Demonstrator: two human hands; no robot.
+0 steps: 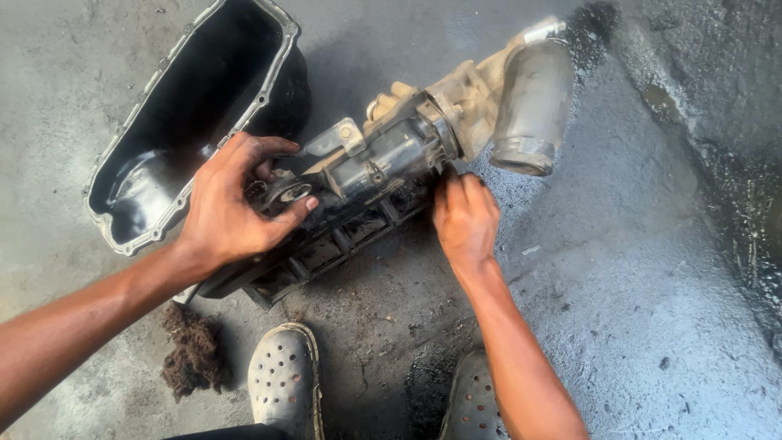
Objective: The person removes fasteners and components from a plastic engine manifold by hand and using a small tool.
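Clearly, left hand [228, 208] fingers clamp the engine part [383, 163]; right hand [464, 218] fingers touch it, together.

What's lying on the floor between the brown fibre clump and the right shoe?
The left shoe, a grey perforated clog, sits between the brown fibre clump and the right shoe, in the head view.

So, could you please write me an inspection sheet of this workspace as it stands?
Surface: concrete floor, grey, oil-stained, wet-looking patches.
Job's things: greasy engine assembly lying on the floor, pale filter housing at its far end.
Clutter: black oil pan, open side up; brown fibre wad.
Grippers: left hand grips the assembly's near end; right hand touches its side.
Cables: nothing seen.
Surroundings: two perforated clogs below.
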